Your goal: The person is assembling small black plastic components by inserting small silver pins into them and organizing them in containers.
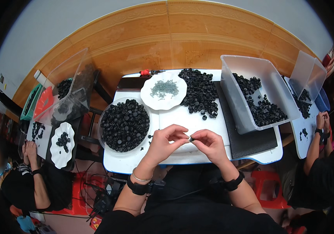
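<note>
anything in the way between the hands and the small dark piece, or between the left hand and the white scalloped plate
Nothing visible: the left hand and right hand hold the small dark piece between them, and only white work surface shows between the left hand and the white scalloped plate.

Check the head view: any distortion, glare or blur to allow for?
Head view: the wood panelling bows and the corners go black; the white tabletop looks bright, with little detail; left hand and right hand look fairly sharp, but the small piece between them is too tiny to make out.
</note>
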The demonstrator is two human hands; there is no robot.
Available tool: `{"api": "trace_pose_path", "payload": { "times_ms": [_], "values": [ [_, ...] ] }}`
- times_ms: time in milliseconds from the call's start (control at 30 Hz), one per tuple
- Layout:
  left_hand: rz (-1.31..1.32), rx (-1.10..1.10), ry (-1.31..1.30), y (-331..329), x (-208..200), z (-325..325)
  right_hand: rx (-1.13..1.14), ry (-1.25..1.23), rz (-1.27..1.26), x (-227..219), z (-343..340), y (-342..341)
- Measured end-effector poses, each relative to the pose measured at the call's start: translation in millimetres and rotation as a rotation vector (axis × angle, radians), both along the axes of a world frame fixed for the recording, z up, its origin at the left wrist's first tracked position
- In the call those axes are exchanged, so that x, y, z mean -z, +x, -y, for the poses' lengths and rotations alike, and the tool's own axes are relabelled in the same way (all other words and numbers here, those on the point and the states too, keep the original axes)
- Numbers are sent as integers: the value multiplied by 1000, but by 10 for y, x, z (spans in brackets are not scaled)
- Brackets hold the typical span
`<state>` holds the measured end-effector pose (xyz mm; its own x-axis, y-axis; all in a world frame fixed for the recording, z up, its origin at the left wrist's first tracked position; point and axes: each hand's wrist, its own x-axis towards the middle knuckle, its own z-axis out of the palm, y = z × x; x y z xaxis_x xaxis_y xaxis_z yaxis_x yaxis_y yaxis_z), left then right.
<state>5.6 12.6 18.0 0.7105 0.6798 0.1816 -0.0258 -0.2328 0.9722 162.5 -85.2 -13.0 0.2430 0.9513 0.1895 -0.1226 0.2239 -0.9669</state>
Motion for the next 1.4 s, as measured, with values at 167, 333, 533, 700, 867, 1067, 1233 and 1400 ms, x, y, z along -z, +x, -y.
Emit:
{"api": "trace_pose_path", "payload": {
  "times_ms": [167, 333, 533, 700, 867, 1067, 1233, 1400],
  "values": [
    [87, 80, -328, 63, 162, -80, -2, -36, -63, 47, 13, 18],
    [91, 138, -420, 196, 238, -115, 13, -53, -95, 107, 33, 107],
    [6, 217, -409, 428, 359, -216, 67, -85, -110, 247, 51, 280],
    [-114, 35, 236, 850, 503, -323, 181, -119, -157, 396, 54, 522],
    [-300, 4, 815, 1116, 594, -340, 204, -92, -247, 506, 52, 575],
    [-323, 46, 889, 1176, 639, -360, 219, -52, -252, 498, 50, 565],
    [-317, 47, 866, 1097, 674, -386, 206, -35, -306, 552, 50, 571],
    [-298, 87, 276, 766, 468, -300, 220, -79, -318, 499, 45, 564]
  ]
}}
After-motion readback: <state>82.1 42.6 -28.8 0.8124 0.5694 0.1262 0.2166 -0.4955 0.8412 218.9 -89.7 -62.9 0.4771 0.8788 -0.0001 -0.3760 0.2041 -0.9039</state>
